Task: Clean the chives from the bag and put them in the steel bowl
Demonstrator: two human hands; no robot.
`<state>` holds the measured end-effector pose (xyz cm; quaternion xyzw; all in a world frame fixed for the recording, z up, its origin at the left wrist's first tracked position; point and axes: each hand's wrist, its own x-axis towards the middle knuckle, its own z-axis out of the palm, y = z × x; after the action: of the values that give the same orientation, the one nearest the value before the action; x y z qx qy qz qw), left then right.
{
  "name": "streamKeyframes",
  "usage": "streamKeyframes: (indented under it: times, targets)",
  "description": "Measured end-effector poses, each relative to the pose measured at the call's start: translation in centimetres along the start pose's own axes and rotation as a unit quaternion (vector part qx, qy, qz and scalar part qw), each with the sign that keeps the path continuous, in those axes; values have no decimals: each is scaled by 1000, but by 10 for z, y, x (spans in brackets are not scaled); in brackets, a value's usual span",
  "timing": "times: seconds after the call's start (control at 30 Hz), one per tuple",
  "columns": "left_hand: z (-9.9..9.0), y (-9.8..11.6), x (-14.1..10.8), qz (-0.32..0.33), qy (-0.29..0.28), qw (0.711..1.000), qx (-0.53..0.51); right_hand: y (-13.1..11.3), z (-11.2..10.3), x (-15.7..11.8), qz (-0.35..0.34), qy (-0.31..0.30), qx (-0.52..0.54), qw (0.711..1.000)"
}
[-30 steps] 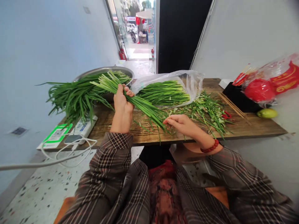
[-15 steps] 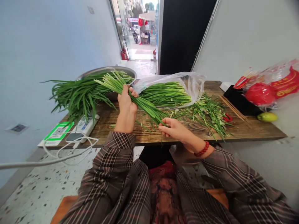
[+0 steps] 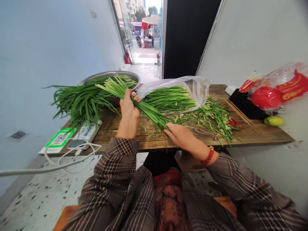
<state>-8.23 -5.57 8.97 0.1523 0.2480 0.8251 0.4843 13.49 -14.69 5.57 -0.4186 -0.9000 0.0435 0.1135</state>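
The left hand (image 3: 128, 107) is closed round a bunch of chives (image 3: 141, 107), held slantwise above the wooden table (image 3: 255, 133). The right hand (image 3: 180, 134) pinches the bunch's lower tips; its fingertips are hidden among the leaves. A metal basin (image 3: 113, 75) at the far left is mostly covered by long leaves (image 3: 79, 101) drooping past the table edge. A clear plastic bag (image 3: 192, 88) holds more chives. Trimmings (image 3: 211, 117) are strewn just right of it, partly covering a red-handled item too hidden to identify.
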Motion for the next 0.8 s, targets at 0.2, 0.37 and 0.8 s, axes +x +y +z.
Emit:
streamKeyframes:
  times: [0.2, 0.37, 0.8]
  targets:
    - [1, 2, -4, 3, 7, 1000, 4, 9, -9, -2, -5, 36, 81, 996]
    - [2, -1, -4, -13, 11, 1000, 1, 24, -7, 0, 54, 154, 361, 918]
    - [-2, 11, 5, -19, 40, 998, -49, 75, -20, -4, 105, 184, 309, 927]
